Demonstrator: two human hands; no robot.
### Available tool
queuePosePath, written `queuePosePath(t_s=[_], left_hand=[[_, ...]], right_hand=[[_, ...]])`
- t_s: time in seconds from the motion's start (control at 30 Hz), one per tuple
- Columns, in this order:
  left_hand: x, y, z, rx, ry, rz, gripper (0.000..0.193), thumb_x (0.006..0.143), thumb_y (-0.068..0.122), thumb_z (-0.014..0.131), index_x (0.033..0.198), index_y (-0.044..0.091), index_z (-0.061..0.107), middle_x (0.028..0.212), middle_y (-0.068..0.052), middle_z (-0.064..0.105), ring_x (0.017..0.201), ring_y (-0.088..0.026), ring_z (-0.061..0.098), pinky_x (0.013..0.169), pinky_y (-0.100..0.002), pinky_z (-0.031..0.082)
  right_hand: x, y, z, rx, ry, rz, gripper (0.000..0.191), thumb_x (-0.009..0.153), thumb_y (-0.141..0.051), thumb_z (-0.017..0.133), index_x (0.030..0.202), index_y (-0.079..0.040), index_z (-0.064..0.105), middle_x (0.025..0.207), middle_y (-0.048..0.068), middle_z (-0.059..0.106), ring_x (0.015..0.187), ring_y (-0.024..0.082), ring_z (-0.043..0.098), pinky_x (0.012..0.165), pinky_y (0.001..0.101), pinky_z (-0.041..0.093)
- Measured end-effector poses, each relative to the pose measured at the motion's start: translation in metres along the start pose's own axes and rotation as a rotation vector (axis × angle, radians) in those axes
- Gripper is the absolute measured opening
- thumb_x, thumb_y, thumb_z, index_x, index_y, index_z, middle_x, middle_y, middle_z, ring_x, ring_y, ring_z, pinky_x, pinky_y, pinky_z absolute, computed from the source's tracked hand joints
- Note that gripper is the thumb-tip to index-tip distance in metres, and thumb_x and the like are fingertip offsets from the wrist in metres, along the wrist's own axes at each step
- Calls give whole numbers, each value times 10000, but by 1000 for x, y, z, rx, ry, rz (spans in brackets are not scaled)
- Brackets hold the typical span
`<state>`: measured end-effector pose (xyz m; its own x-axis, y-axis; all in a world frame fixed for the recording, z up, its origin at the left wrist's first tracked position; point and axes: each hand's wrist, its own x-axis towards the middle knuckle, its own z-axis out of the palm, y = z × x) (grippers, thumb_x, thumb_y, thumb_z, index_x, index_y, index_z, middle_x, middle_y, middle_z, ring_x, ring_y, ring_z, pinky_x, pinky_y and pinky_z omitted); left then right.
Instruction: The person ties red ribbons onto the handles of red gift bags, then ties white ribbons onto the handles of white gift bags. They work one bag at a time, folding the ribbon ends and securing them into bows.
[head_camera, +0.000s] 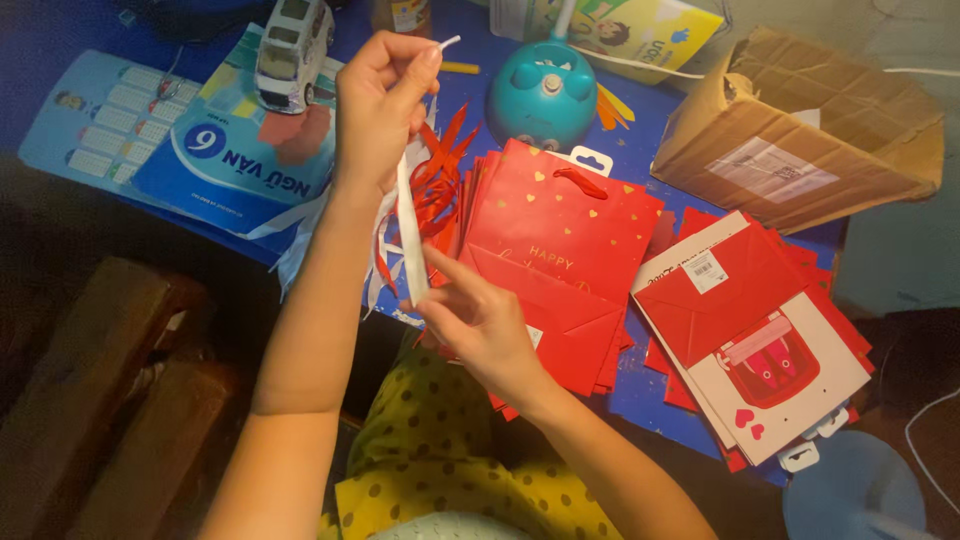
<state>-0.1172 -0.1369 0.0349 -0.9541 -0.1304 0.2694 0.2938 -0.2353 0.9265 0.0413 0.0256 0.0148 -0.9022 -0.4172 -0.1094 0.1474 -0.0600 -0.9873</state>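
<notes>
The left hand (385, 95) is raised above the far part of the blue bench (640, 385), its thumb and fingers pinched together on the upper end of a white strip (410, 235). The strip hangs straight down from that pinch. The right hand (480, 325) sits lower, near the front edge of the bench, with its thumb and fingers closed on the lower end of the same strip, so the strip runs taut between the 2 hands.

Behind the strip, a loose tangle of red ribbons (435, 180) lies on the bench. Just beside it, under and beyond the right hand, is a stack of flat red gift bags (560, 250) with small gold hearts. Toward the right front corner lies a second pile of red and white bags (750, 340), face down, with white hang tabs poking out. A cardboard box (800, 130) sits at the far right corner, tilted. A teal round gadget (542, 92) stands at the far edge, and a white toy bus (292, 40) rests on a blue schoolbook (240, 165) toward the far left.
</notes>
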Motion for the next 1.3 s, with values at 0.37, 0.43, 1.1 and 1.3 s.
queuePosePath(t_s=[0.37, 0.43, 1.1, 1.3], left_hand=[[26, -14, -39, 1020, -24, 147, 155, 783, 197, 825, 843, 59, 787, 795, -129, 760, 754, -262, 749, 674, -372, 562], [22, -14, -43, 997, -61, 95, 161, 800, 197, 809, 899, 71, 803, 807, -142, 754, 767, -270, 759, 689, -377, 577], [-66, -33, -53, 1377, 60, 222, 300, 699, 111, 825, 983, 33, 772, 991, -188, 692, 996, -415, 602, 830, -473, 483], [-74, -53, -57, 1198, 138, 144, 81, 865, 57, 760, 941, 30, 762, 922, -177, 694, 859, -372, 681, 772, -452, 526]], right_hand=[[32, 17, 56, -354, -355, -62, 586, 946, -131, 650, 1493, -66, 449, 791, 131, 730, 685, 174, 716, 666, 318, 554], [30, 11, 54, -422, -352, -50, 563, 932, -152, 665, 1461, -62, 494, 745, 149, 705, 646, 199, 696, 641, 341, 543], [-31, -6, -100, -376, 303, -71, 252, 1006, -147, 590, 1188, -25, 713, 1068, 39, 756, 795, 99, 705, 751, 256, 573], [-30, 9, -93, -440, 271, -63, 245, 997, -152, 603, 1165, -26, 728, 985, 51, 764, 784, 105, 728, 741, 260, 581]])
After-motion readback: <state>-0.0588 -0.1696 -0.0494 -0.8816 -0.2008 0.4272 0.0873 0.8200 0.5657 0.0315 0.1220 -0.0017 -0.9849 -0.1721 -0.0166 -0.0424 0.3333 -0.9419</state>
